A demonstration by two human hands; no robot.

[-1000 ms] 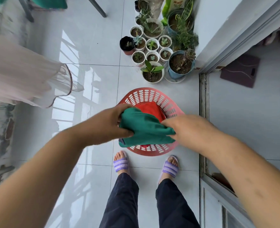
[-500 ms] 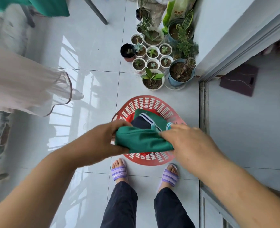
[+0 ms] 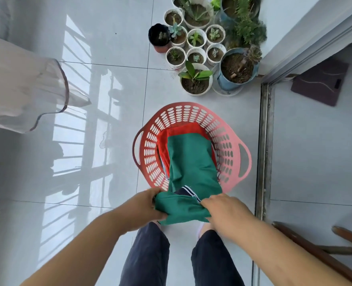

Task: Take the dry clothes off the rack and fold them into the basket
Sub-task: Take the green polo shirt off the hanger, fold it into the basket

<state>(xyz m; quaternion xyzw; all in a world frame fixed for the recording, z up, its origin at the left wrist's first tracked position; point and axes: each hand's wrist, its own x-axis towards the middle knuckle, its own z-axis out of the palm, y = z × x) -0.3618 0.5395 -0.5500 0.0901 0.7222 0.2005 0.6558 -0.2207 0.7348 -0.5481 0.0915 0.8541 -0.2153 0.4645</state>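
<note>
Head view: green garment (image 3: 191, 168), a tight bundle over the basket (image 3: 228, 141) a second ago, now hangs unrolled onto the red cloth (image 3: 181, 131) inside, left hand (image 3: 144, 205) and right hand (image 3: 222, 207) pinching its near edge, so folding looks unfinished.
</note>
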